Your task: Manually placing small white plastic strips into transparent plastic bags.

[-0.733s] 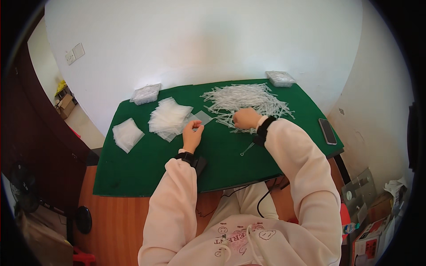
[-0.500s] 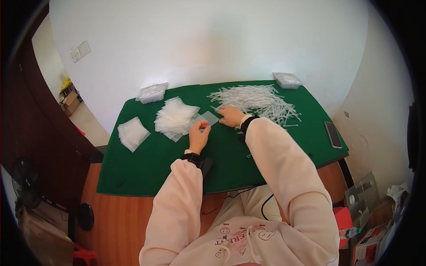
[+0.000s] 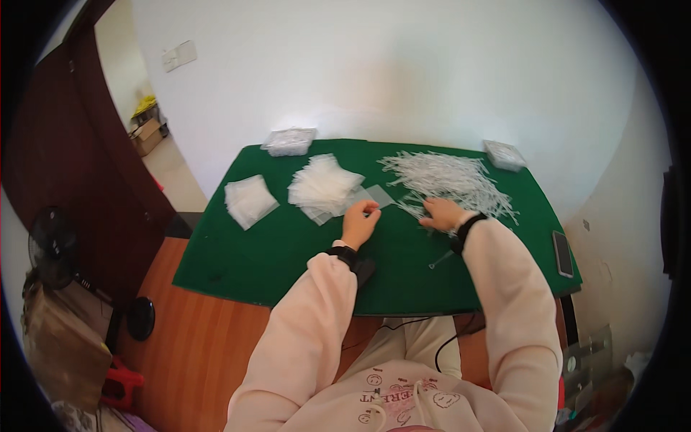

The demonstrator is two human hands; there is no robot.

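My left hand is over the middle of the green table. Its thumb and fingers pinch the near edge of a small clear plastic bag. Just left of that bag lies a fanned stack of the same bags. My right hand reaches to the near edge of a wide heap of thin clear plastic sticks with looped ends. Its fingers are bent down and closed there, and what they hold is hidden. One loose stick lies on the cloth, nearer to me than the right hand.
A second, smaller stack of bags lies at the left. Clear filled boxes stand at the back left and back right. A phone rests by the right edge of the green table. A black cable hangs at the front edge.
My right hand has moved from beside the clear bag rightward and nearer, to the heap's near edge. My left hand stays at the bag. The whole view has shifted.
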